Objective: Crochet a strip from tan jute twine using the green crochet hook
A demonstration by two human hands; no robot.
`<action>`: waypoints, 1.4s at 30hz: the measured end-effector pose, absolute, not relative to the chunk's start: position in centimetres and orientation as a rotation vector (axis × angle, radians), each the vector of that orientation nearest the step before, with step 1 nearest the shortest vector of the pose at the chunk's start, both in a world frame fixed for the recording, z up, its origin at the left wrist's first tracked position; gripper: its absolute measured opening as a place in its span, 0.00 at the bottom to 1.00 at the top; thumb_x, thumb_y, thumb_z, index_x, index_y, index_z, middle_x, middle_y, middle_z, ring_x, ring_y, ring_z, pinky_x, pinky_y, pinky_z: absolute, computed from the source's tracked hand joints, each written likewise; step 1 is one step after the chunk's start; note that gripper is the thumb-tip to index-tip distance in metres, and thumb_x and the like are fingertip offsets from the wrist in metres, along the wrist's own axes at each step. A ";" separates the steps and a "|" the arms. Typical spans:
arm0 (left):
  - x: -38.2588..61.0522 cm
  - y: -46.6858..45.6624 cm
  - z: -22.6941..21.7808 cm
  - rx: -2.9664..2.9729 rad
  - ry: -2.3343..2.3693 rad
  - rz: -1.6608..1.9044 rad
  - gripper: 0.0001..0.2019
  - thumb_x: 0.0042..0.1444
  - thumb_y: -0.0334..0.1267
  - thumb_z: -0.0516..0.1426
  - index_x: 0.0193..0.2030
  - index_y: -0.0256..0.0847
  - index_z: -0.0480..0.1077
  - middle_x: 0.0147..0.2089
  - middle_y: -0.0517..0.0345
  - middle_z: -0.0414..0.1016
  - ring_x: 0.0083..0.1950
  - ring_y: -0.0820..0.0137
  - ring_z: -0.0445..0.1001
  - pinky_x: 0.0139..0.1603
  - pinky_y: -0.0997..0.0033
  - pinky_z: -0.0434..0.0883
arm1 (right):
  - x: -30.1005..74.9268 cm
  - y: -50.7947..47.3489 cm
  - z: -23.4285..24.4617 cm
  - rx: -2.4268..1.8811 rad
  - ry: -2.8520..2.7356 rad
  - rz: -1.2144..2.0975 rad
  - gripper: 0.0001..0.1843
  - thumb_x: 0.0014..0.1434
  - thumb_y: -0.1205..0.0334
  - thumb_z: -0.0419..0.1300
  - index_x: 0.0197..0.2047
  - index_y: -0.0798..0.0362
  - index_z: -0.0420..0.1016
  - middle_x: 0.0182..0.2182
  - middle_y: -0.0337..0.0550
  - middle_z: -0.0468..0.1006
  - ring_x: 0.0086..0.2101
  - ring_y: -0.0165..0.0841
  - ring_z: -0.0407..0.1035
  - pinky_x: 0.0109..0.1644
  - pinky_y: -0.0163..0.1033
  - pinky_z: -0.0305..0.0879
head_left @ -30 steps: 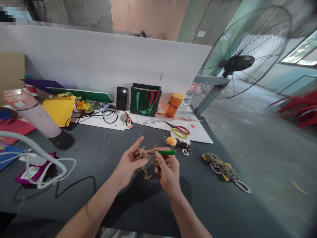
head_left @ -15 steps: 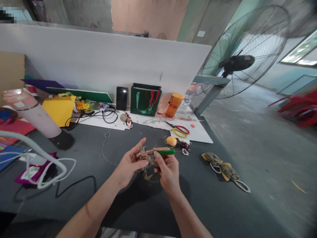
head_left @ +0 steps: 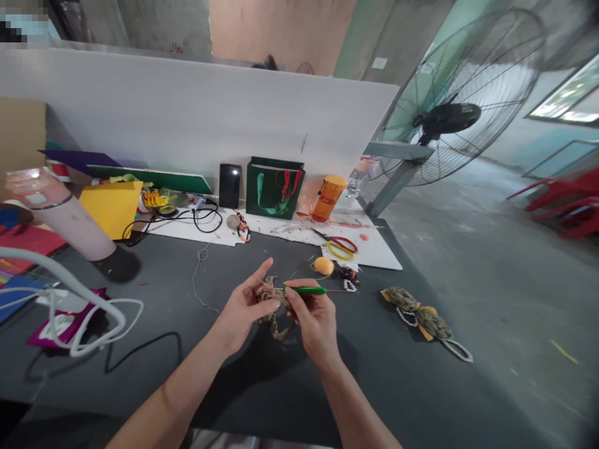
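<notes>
My left hand pinches a small piece of grey-brown crochet work between thumb and fingers, its index finger raised. In my right hand is a crochet hook with a green handle, gripped between thumb and fingers, its tip at the crochet work. A narrow crocheted strip hangs below my fingers. Grey yarn trails over the dark table on the left, beyond my left hand. Past my right hand lie an orange-yellow ball and a small white-beaded piece.
Yellow-and-red-handled scissors lie on white board. Behind stand a green gift bag, a phone and an orange bottle. Wrapped yarn bundles rest at right. A pink bottle and white cables occupy the left.
The green hook has shifted slightly left and down with my right hand, its tip still at the crochet work. My left hand has barely moved.
</notes>
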State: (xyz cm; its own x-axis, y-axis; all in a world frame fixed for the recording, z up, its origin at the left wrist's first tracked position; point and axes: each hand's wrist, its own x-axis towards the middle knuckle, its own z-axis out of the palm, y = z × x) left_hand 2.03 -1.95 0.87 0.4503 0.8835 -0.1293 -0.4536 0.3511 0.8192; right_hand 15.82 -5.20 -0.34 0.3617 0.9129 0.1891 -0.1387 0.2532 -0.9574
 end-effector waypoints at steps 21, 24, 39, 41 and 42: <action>1.8 -1.8 0.6 0.827 0.650 0.911 0.40 0.42 0.28 0.71 0.65 0.49 0.71 0.33 0.64 0.74 0.35 0.74 0.68 0.43 0.73 0.65 | 15.8 -4.8 -0.1 -1.000 -0.787 0.978 0.16 0.44 0.50 0.76 0.29 0.50 0.78 0.21 0.35 0.72 0.18 0.25 0.59 0.18 0.30 0.55; 1.8 -1.8 0.7 0.827 0.635 0.902 0.39 0.42 0.28 0.71 0.64 0.49 0.72 0.33 0.63 0.75 0.36 0.73 0.69 0.43 0.73 0.65 | 15.8 -4.8 0.1 -0.989 -0.756 0.993 0.17 0.43 0.50 0.77 0.29 0.50 0.78 0.22 0.35 0.72 0.18 0.24 0.59 0.18 0.30 0.54; 1.9 -1.9 0.6 0.831 0.618 0.907 0.36 0.43 0.30 0.71 0.62 0.50 0.74 0.35 0.62 0.76 0.39 0.71 0.70 0.47 0.70 0.66 | 15.9 -4.8 0.2 -0.972 -0.697 1.104 0.20 0.39 0.50 0.79 0.28 0.51 0.77 0.18 0.32 0.69 0.17 0.22 0.52 0.17 0.28 0.47; 1.9 -1.9 0.6 0.828 0.611 0.905 0.35 0.44 0.31 0.71 0.62 0.50 0.74 0.35 0.62 0.76 0.40 0.71 0.70 0.49 0.70 0.66 | 15.9 -4.8 0.2 -0.973 -0.698 1.122 0.21 0.38 0.49 0.79 0.27 0.51 0.77 0.18 0.31 0.69 0.16 0.22 0.52 0.17 0.28 0.47; 1.9 -1.9 0.5 0.825 0.610 0.909 0.34 0.45 0.32 0.71 0.62 0.50 0.74 0.35 0.62 0.76 0.40 0.71 0.70 0.49 0.70 0.66 | 15.9 -4.8 0.2 -0.974 -0.699 1.129 0.21 0.38 0.49 0.79 0.27 0.51 0.77 0.17 0.31 0.68 0.16 0.22 0.52 0.17 0.28 0.47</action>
State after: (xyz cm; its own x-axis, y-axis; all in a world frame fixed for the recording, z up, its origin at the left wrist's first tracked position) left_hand 1.95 -1.85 0.53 0.4890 0.8645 -0.1159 -0.4355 0.3571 0.8263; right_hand 15.89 -4.77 0.21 0.3003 0.9537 -0.0135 -0.4138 0.1175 -0.9028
